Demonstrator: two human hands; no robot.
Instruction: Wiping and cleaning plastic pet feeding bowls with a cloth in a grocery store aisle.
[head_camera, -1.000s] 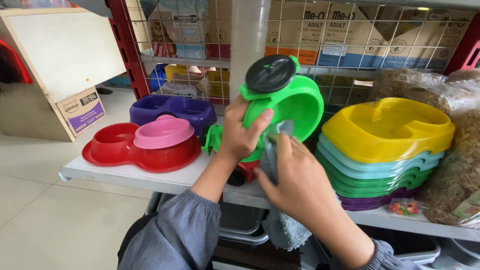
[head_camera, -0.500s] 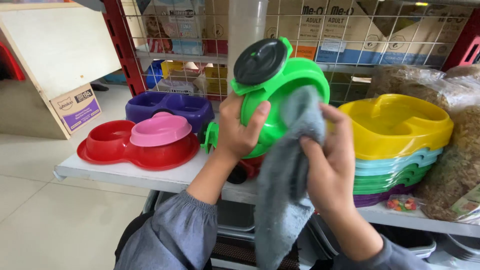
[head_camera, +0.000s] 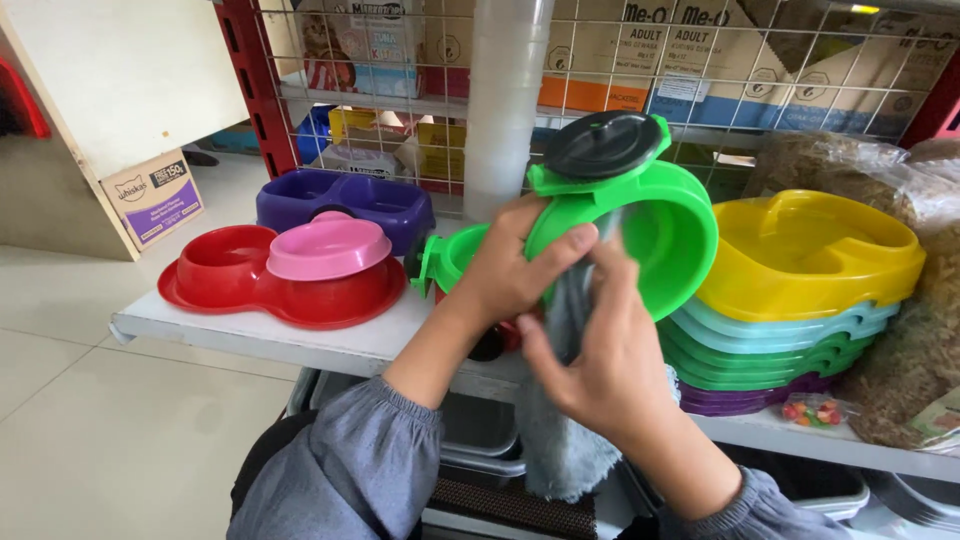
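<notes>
In the head view the left hand (head_camera: 510, 270) is closed around the rim of a green double pet bowl (head_camera: 640, 225) with a black lid (head_camera: 602, 143), held tilted above the white shelf (head_camera: 300, 335), while the right hand (head_camera: 600, 360) grips a grey cloth (head_camera: 560, 440) and presses it against the bowl's inside. Behind the wire grid (head_camera: 780, 60) stand rectangular cartons with orange, blue and tan bands, and at left a small tan box (head_camera: 152, 197) bears a purple label. A red bowl (head_camera: 235, 280) holding a pink bowl (head_camera: 328, 248) sits left of the hands, with a stack of bowls (head_camera: 800, 300), yellow on top, at right.
</notes>
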